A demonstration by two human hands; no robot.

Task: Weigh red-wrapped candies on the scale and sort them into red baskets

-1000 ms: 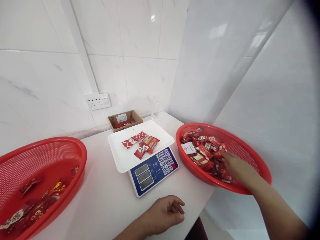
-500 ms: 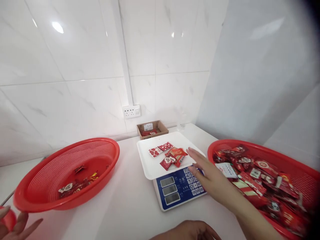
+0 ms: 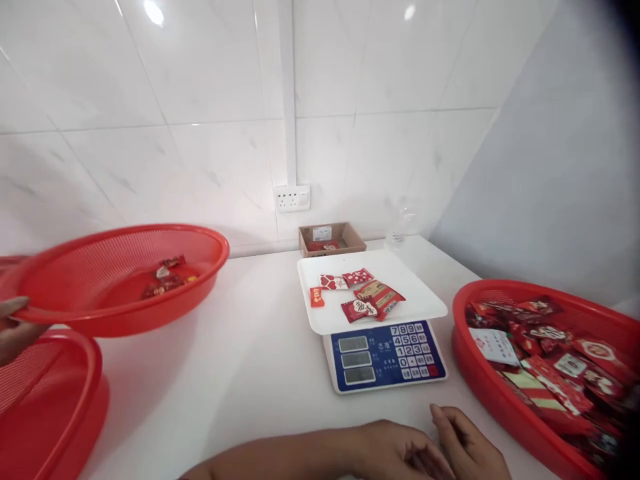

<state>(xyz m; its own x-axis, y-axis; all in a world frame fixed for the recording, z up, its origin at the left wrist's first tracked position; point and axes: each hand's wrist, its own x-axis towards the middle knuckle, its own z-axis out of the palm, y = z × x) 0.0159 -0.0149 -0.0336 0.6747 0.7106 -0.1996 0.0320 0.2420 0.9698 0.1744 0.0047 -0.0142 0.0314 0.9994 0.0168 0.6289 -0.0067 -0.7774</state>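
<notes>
The bench (image 3: 210, 380) carried a loaded red basket (image 3: 485, 393) at four o'clock from the scale (image 3: 390, 360) with its white pan (image 3: 415, 308). The left hand (image 3: 390, 450) was at six o'clock, the right hand (image 3: 470, 445) just beside it at five. Both hands' fingers were curled; whether they gripped anything could not be determined. Red packets (image 3: 379, 298) lay on the pan.

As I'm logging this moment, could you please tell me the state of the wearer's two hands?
Left hand: fingers loosely curled; whether it holds anything cannot be told.
Right hand: fingers bent; whether it holds anything cannot be told.
</notes>
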